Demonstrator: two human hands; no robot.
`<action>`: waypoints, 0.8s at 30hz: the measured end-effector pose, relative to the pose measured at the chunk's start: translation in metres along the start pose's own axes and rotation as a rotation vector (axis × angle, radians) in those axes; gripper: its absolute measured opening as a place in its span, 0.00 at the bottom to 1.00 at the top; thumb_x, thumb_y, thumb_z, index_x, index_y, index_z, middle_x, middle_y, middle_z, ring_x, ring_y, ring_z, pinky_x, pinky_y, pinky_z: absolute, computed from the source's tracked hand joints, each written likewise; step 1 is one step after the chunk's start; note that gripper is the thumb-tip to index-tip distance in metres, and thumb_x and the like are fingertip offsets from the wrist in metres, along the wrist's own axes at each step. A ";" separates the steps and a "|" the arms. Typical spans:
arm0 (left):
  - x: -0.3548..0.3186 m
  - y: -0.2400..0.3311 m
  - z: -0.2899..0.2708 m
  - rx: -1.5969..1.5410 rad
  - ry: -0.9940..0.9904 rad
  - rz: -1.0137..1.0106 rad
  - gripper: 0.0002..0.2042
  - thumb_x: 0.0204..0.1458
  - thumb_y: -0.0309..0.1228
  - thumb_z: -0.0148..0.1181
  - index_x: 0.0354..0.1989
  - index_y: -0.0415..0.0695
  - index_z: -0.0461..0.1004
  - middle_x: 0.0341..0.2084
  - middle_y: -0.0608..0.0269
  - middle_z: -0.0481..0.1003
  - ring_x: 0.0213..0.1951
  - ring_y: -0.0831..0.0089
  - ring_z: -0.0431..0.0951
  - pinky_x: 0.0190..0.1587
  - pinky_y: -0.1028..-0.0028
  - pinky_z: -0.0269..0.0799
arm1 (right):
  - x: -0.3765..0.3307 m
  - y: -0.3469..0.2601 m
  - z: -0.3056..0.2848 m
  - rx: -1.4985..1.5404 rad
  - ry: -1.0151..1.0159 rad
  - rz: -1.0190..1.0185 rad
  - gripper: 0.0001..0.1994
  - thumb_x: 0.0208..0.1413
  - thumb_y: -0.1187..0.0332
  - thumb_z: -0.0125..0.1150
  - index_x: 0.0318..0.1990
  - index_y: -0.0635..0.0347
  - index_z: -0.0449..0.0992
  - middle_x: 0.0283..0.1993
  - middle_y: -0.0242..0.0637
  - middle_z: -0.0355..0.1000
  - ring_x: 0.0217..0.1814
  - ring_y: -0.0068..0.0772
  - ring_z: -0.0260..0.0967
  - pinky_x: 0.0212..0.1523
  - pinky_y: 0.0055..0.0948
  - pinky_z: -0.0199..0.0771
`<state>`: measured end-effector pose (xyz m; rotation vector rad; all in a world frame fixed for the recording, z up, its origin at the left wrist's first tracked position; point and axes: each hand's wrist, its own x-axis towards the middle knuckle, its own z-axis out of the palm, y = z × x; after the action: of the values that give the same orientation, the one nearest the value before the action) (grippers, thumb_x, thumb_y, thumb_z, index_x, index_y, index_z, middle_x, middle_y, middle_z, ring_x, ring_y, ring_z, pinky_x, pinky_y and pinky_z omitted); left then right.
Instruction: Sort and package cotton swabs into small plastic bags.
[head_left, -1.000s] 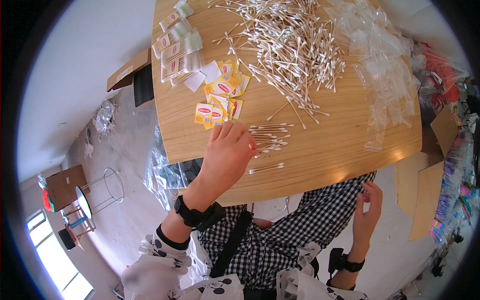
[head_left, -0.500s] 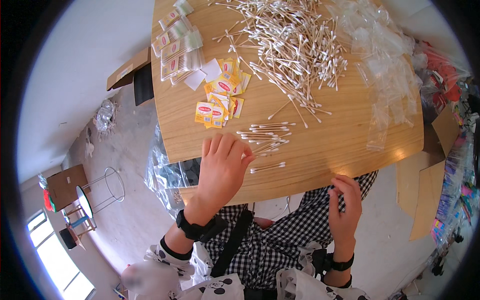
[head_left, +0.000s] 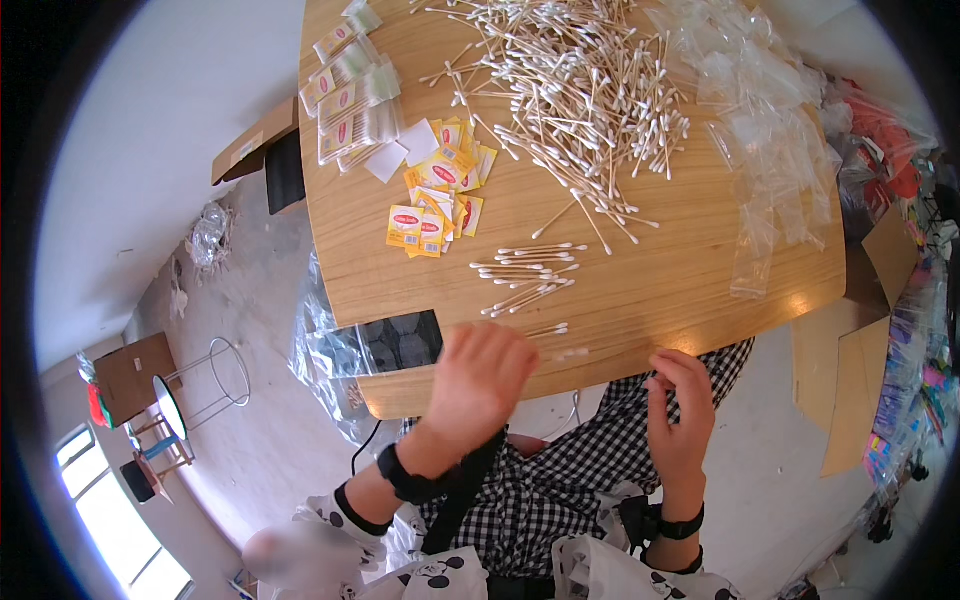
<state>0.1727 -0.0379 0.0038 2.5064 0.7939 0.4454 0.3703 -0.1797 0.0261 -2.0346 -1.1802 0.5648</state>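
My left hand is over the near table edge, smeared by motion, its fingers drawn together. Faint blurred white tips to its right suggest it pinches a cotton swab. Just beyond its fingers lie swabs, partly hidden by the hand. A small row of counted-out-looking cotton swabs is spread a little farther up the table. At the right, my right hand hovers by the table edge above my lap, loosely curled, thumb apart from the fingers, with nothing seen in it. A large heap of cotton swabs covers the far middle.
Yellow and white cards lie loosely piled left of the swabs. Packed swab bags are stacked at the far left. Clear plastic bags spread over the table's right side. A dark patterned item shows at the cut-out in the wooden table.
My left hand has drawn back from the small swab row, moving toward me and slightly right. The right hand has hardly moved.
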 end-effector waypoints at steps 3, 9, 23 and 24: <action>-0.010 0.008 0.015 0.048 -0.002 -0.059 0.09 0.41 0.25 0.69 0.31 0.45 0.75 0.33 0.63 0.73 0.39 0.61 0.73 0.44 0.63 0.64 | 0.002 -0.001 0.002 -0.001 -0.022 -0.026 0.10 0.56 0.81 0.59 0.46 0.65 0.75 0.48 0.47 0.74 0.47 0.44 0.75 0.47 0.33 0.76; 0.012 0.000 0.008 0.058 0.181 -0.261 0.16 0.42 0.28 0.70 0.41 0.45 0.77 0.38 0.59 0.71 0.43 0.58 0.71 0.46 0.60 0.64 | 0.008 -0.006 0.005 0.030 -0.025 -0.014 0.10 0.56 0.81 0.59 0.46 0.65 0.75 0.48 0.47 0.75 0.47 0.46 0.75 0.47 0.34 0.76; 0.058 -0.004 0.048 0.301 -0.048 -0.208 0.53 0.48 0.62 0.58 0.69 0.27 0.51 0.71 0.38 0.50 0.73 0.49 0.48 0.73 0.54 0.45 | 0.021 -0.001 0.011 0.042 -0.012 -0.045 0.11 0.57 0.81 0.59 0.47 0.66 0.75 0.48 0.47 0.74 0.43 0.41 0.74 0.42 0.30 0.76; 0.058 -0.002 0.051 0.280 -0.047 -0.219 0.53 0.48 0.62 0.58 0.69 0.27 0.51 0.71 0.38 0.50 0.73 0.48 0.48 0.73 0.54 0.45 | 0.021 0.002 0.013 0.040 -0.008 -0.045 0.11 0.57 0.81 0.59 0.47 0.66 0.75 0.48 0.47 0.74 0.43 0.41 0.74 0.42 0.30 0.76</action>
<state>0.2388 -0.0184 -0.0304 2.6287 1.1667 0.2109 0.3732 -0.1572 0.0159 -1.9691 -1.2078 0.5706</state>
